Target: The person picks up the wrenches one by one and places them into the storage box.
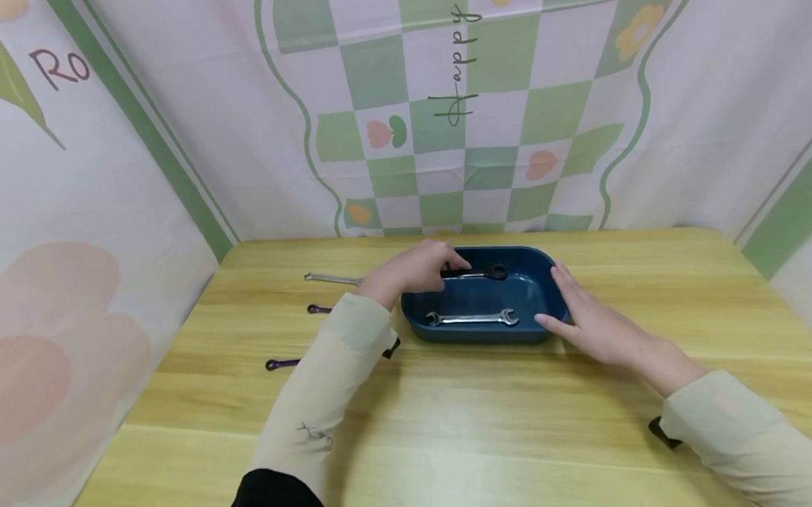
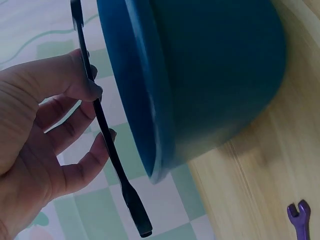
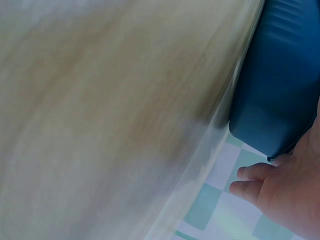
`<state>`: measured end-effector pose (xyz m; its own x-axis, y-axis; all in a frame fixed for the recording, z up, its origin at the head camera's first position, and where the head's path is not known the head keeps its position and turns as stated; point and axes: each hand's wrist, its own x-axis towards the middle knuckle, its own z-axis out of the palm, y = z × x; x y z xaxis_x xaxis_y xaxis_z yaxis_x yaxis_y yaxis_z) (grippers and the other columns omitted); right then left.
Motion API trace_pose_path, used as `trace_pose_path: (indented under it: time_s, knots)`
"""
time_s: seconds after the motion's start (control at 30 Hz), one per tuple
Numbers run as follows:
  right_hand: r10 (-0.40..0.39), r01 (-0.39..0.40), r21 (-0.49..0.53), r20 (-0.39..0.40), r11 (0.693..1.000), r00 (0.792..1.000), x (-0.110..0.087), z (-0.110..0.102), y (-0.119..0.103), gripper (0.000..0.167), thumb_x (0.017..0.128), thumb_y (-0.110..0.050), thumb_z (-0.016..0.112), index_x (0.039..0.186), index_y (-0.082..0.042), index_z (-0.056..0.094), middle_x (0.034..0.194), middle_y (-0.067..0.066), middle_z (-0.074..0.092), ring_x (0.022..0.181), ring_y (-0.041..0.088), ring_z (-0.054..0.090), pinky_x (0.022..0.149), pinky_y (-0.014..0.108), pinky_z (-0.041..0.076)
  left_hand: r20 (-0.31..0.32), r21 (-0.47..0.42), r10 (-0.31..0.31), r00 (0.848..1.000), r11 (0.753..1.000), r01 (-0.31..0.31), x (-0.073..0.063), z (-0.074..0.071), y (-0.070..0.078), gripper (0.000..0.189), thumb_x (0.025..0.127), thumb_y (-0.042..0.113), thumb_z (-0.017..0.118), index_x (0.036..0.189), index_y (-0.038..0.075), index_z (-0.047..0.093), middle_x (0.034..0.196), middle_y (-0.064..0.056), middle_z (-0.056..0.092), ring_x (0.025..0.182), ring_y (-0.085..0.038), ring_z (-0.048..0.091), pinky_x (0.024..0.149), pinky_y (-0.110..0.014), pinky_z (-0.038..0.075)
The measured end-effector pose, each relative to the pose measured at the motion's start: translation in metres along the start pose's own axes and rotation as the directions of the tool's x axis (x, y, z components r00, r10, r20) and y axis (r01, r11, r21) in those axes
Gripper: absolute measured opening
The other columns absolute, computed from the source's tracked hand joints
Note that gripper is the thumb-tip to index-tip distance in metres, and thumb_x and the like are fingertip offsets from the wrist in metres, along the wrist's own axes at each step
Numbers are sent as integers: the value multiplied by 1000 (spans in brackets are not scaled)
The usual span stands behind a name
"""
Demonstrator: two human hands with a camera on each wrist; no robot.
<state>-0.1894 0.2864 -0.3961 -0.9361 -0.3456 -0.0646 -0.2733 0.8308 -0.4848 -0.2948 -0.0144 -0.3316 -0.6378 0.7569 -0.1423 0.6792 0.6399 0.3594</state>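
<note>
My left hand (image 1: 416,268) pinches a black wrench (image 1: 475,273) by its shank between thumb and fingers. In the left wrist view the same wrench (image 2: 118,162) shows beside the rim of the dark blue basin (image 2: 220,85). Seen from the head, hand and wrench are over the back left part of the basin (image 1: 479,337). A silver open-end wrench (image 1: 472,319) lies inside, along the front wall. At the basin's right end rests my right hand (image 1: 596,325), fingers extended along the rim and thumb at the front corner.
Left of the basin on the wooden table (image 1: 492,422) lie a silver wrench (image 1: 331,278) and two purple wrenches, one farther back (image 1: 318,309) and one nearer (image 1: 282,364), partly hidden by my left arm. A patterned cloth (image 1: 435,133) hangs behind the table.
</note>
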Motion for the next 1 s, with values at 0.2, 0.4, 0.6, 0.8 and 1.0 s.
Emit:
trace_pose_path:
  time_s: [0.2,0.4,0.6,0.8,1.0]
  knots:
    - [-10,10,-4,0,1000,1000,0,0,0,97,105,-55,49,163,-5,-10,168,15,-15,150,52,9,114,69,17,-4,21,4,1000,1000,-4,8,0,5,61,88,-16,57,139,15,66,129,-4,64,105,-17,55,71,-23,40]
    - [-2,2,-7,1,1000,1000,0,0,1,97,105,-54,50,163,-4,-10,168,16,-15,149,52,10,114,69,18,-18,-12,16,1000,1000,-17,15,-1,9,60,88,-16,57,139,14,66,132,-5,64,108,-16,56,64,-22,37]
    - [-1,1,-7,1,1000,1000,0,0,0,97,105,-53,51,163,-4,-10,168,17,-14,149,53,12,114,69,20,-40,-32,7,999,999,-9,21,0,10,59,90,-16,56,140,14,66,132,-5,64,108,-15,56,63,-22,37]
    - [-3,3,-10,-3,1000,1000,-1,0,-1,97,105,-53,51,163,-3,-9,168,18,-13,149,53,12,114,69,20,-81,-19,14,997,1000,-15,28,4,11,58,89,-15,59,138,13,66,130,-6,65,114,-16,58,73,-22,44]
    - [0,0,-8,-1,1000,1000,-1,0,-1,97,105,-53,50,163,-4,-9,169,17,-14,149,52,11,114,69,19,-84,-28,0,996,1000,-3,34,9,16,57,90,-14,59,140,13,65,133,-7,64,116,-17,58,73,-20,44]
